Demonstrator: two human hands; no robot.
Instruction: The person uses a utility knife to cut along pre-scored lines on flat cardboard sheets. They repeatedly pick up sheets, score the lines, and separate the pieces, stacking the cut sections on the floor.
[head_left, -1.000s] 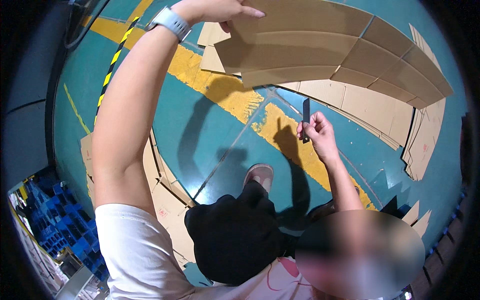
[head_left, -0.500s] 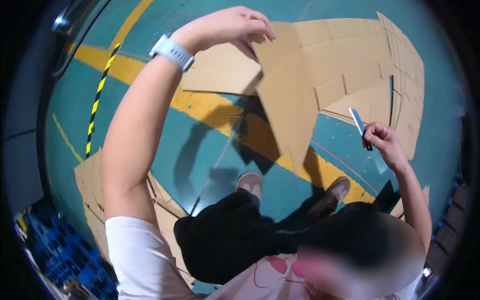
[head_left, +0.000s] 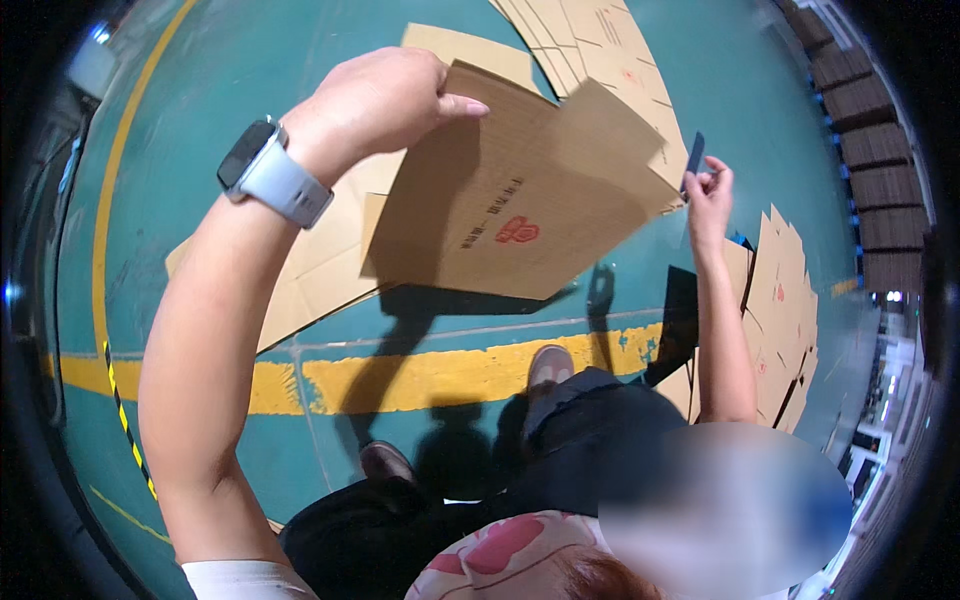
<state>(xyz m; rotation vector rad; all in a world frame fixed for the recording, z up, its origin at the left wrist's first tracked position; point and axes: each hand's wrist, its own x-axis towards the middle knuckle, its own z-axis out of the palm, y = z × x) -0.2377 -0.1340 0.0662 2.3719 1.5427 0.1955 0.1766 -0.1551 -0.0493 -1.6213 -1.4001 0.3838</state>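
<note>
My left hand, with a watch on its wrist, grips the upper left edge of a brown cardboard sheet. The sheet is raised and tilted above the floor; red and dark print shows on its face. At its right corner, my right hand is closed on a knife. The blade points up and away and looks dark from here. Whether the blade touches the cardboard I cannot tell.
Flat cardboard lies on the green floor: a layered pile at the far side, a sheet at left and more pieces at right. Brown stacks line the far right. A yellow stripe crosses near my feet.
My view has turned to the right, and my body with it. The held cardboard has swung round to show its printed face. My right hand with the knife has come close to its right corner.
</note>
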